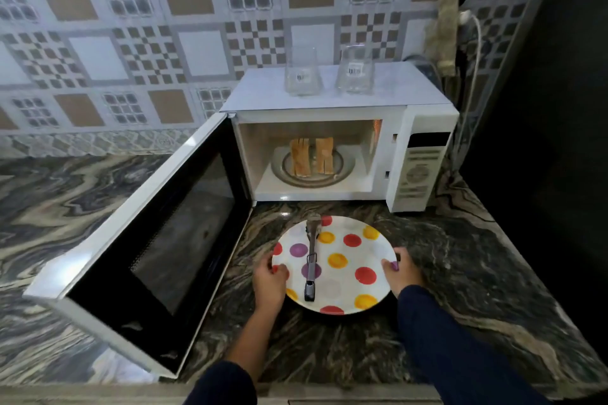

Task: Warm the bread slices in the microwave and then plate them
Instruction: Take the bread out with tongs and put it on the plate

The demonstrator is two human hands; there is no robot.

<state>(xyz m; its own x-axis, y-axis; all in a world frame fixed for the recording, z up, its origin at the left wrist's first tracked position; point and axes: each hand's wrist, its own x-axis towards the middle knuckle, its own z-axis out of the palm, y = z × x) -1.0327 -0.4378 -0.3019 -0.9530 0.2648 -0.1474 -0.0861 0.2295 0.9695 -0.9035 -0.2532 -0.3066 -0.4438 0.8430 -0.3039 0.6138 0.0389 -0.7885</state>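
Note:
Two bread slices lie side by side on the glass turntable inside the white microwave. Its door is swung wide open to the left. In front of the oven a white plate with coloured dots rests on the marble counter, with metal tongs lying across it. My left hand grips the plate's left rim. My right hand grips its right rim.
Two clear glass vessels stand on top of the microwave. A power strip with a white cable hangs on the tiled wall at the right. A dark wall closes off the right side. The open door blocks the counter to the left.

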